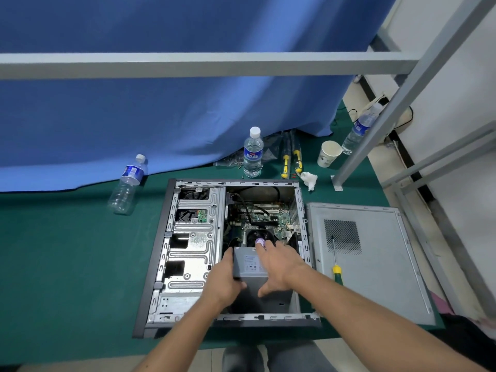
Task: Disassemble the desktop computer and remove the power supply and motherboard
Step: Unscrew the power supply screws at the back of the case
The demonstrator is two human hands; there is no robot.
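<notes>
An open desktop case (161, 264) lies on its side on a green mat. Inside it, the grey power supply (251, 264) sits at the near right, and the green motherboard (257, 214) with its CPU fan (259, 237) lies farther back. My left hand (224, 280) grips the power supply's left edge, thumb on its near face. On the right side of the unit's top rests my right hand (279, 264), fingers spread and thumb down on the near face. The power supply's near lower part is hidden in shadow.
The removed side panel (375, 264) lies right of the case with a yellow-handled screwdriver (335, 261) on it. Behind the case stand water bottles (252, 153), a paper cup (328, 154), more screwdrivers (291, 159) and a crumpled tissue (308, 179). A metal frame leg (349, 167) rises at the right.
</notes>
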